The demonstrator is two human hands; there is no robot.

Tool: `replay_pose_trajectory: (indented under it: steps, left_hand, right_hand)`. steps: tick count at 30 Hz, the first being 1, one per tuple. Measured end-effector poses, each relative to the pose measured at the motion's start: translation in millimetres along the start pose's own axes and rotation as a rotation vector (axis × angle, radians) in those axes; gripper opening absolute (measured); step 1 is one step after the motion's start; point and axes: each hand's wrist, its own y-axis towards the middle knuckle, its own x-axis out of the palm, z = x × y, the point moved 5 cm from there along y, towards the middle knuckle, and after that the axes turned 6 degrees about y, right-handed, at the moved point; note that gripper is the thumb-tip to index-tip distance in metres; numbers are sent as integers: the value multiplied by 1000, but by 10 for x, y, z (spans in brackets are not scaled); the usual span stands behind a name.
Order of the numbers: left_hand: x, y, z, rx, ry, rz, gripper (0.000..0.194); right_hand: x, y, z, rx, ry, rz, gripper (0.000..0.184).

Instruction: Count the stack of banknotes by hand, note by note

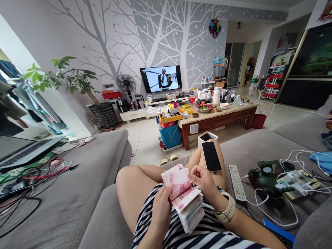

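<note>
One wad of notes [190, 215]: right here above the striped clothing [147, 211], upper notes fanned apart from the thick stack below.
Left hand [163, 203]: fingers grasping the notes from the left side, thumb across the face.
Right hand [206, 181]: thumb and forefinger pinching the upper notes at their right edge, watch [228, 209] on the wrist.
Phone [211, 156]: lying on the right leg [221, 155], screen dark.
Remote [237, 183]: flat on the sofa [234, 154], just beside that leg.
Worktop [220, 125]: out ahead, and it's crowded, fruit bowl [205, 109] near a white bottle [217, 97].
TV [166, 79]: on, showing a suited figure.
</note>
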Motion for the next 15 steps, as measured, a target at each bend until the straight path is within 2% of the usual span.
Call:
replay_pose_trajectory:
  steps: [8, 15]
  left_hand:
    - [37, -28, -3, -17, 40, -19, 25]
    - [-119, 64, -39, 76, 4, 91, 23]
  right_hand:
    - [4, 7, 56, -6, -75, -26, 44]
    - [15, -32, -16, -28, -44, -39, 41]
